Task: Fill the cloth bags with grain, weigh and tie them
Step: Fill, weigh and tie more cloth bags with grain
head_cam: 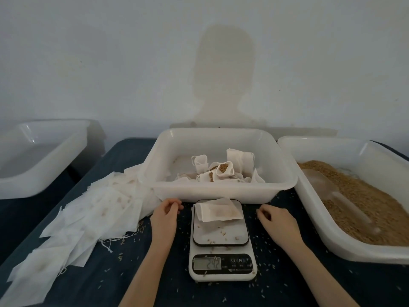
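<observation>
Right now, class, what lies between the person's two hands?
In the head view, the scale with a cloth bag on it lies between the left hand and right hand.

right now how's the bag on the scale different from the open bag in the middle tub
The bag on the scale lies flat; the open bag in the middle tub sits propped up. The scale bag's mouth doesn't gape and no grain shows at it; the tub bag's mouth gapes, brown grain showing. The scale bag lies alone on the scale; the tub bag sits among other bags. Both are white cloth.
</observation>
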A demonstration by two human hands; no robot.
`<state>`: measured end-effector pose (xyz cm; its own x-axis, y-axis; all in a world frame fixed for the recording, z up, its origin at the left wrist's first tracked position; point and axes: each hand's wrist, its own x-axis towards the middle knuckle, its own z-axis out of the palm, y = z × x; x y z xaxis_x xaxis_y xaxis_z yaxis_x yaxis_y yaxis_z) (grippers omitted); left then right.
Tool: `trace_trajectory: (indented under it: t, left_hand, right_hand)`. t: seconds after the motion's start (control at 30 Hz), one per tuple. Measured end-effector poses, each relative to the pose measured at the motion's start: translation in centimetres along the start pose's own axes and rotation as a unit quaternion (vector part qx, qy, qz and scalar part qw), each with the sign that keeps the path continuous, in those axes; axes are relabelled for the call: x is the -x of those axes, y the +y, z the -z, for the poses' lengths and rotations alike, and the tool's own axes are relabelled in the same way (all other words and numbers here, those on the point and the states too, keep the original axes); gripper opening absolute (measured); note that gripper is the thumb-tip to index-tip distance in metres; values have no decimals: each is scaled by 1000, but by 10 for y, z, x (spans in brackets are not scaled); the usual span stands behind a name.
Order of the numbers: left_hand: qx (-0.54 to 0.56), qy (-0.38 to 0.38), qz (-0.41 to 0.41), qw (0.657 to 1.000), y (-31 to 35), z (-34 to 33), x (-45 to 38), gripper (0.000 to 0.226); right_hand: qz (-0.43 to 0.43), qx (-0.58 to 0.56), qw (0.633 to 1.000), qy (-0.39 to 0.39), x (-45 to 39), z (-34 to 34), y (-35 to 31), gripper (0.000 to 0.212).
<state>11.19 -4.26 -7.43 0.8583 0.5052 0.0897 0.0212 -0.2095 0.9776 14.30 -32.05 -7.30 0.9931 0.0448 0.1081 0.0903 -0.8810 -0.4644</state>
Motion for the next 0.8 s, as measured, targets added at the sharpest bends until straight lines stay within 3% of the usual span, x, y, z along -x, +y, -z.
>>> trace_trajectory:
  t: [0.53,0.7,0.8]
  left_hand:
    - [-19,-4,-6,1000,2,-2,0,21]
    - [-9,-6,-2,1000,2,0,1,20]
    - [-13,-11,-8,1000,1,-1,1,21]
  right_hand:
    - [12,-2,1000,-8,5,2,-1,23]
    - [47,-120,990,57,13,6,-7,23]
    - [120,-145,979,75,19,16,-27,17]
